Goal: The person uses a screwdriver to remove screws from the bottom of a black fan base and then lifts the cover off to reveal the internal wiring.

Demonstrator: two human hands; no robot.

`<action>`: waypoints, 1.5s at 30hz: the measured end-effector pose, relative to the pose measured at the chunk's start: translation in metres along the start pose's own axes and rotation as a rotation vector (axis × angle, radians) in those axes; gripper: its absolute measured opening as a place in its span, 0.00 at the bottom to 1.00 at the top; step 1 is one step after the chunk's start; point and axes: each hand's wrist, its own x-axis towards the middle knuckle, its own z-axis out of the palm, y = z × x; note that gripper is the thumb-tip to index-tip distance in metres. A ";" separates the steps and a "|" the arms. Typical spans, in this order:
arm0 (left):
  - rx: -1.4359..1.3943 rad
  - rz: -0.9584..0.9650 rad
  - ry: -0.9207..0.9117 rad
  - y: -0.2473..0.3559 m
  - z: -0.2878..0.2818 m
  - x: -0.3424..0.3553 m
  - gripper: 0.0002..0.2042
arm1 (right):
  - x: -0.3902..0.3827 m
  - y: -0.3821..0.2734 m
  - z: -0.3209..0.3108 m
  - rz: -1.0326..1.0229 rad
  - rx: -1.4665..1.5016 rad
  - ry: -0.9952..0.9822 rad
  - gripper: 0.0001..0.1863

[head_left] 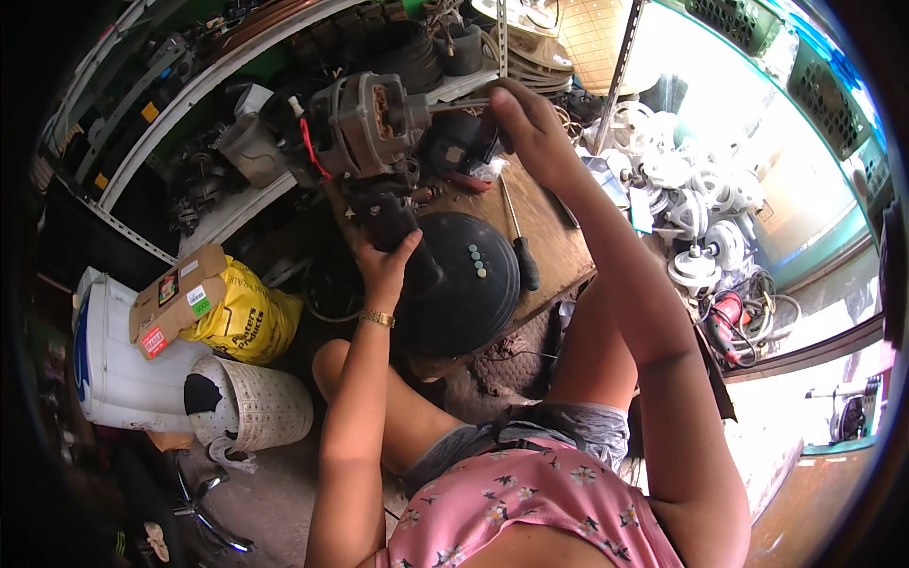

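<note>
An electric fan motor [363,128] with a metal housing, copper windings and a red wire sits uncovered on top of a black fan stand. My left hand [383,268] is wrapped around the black neck [390,220] under the motor. At the motor's right, my right hand [530,128] closes its fingers on the end of the thin metal shaft [456,105]. Below stands the round black fan base [454,308] with a row of buttons. A screwdriver [526,265] with a dark handle lies on the wooden bench beside the base.
The wooden bench [549,232] holds the stand. White fan parts [696,213] and a red power tool [727,322] crowd the right side. At left are a cardboard box [175,301], a yellow bag [251,317] and a white perforated bin [270,405]. Metal shelves [241,210] stand behind.
</note>
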 end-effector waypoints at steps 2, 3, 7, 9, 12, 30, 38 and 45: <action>-0.015 0.022 0.119 0.009 0.006 -0.007 0.27 | -0.021 0.011 0.002 0.136 0.293 0.019 0.21; -0.032 0.011 0.159 0.018 0.010 -0.005 0.27 | -0.035 0.031 -0.006 0.216 0.180 -0.001 0.21; -0.141 -0.067 0.372 0.058 0.011 -0.005 0.31 | -0.093 0.085 -0.008 0.284 0.292 -0.011 0.23; -0.277 -0.185 0.498 0.091 0.013 -0.001 0.33 | -0.114 0.093 -0.006 0.305 0.349 -0.047 0.26; -0.390 -0.261 0.582 0.112 -0.016 0.007 0.24 | -0.114 0.081 0.005 0.202 0.802 -0.108 0.32; -1.016 -0.833 0.128 0.120 -0.058 -0.168 0.32 | -0.076 0.045 0.108 0.168 0.522 -0.369 0.22; -1.067 -0.824 0.220 0.069 -0.057 -0.185 0.32 | -0.111 0.088 0.142 0.308 0.349 -0.402 0.21; -1.109 -0.866 0.217 0.043 -0.047 -0.186 0.32 | -0.130 0.112 0.147 0.337 0.274 -0.409 0.20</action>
